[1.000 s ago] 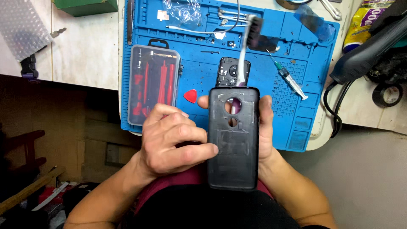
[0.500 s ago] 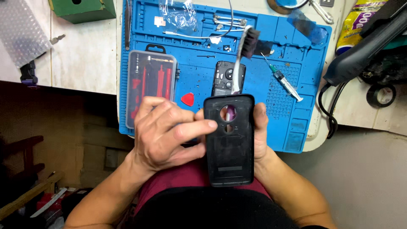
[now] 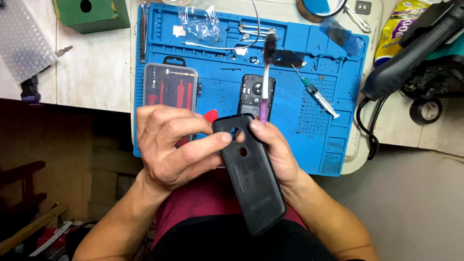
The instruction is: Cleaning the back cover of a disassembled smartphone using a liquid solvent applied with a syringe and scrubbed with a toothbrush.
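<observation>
The left hand (image 3: 169,145) curls over and pinches the black phone case (image 3: 251,174), while the right hand (image 3: 275,150) grips the case and a purple toothbrush (image 3: 265,77).

This is a phone repair workbench. A blue silicone work mat (image 3: 290,140) holds an opened phone (image 3: 252,94), a syringe (image 3: 317,95) and a case of red-handled tools (image 3: 170,89). A hot-air tool (image 3: 411,50) lies beside it.

phone case (image 3: 251,183): matt black plastic | work mat (image 3: 290,121): smooth blue rubber
</observation>
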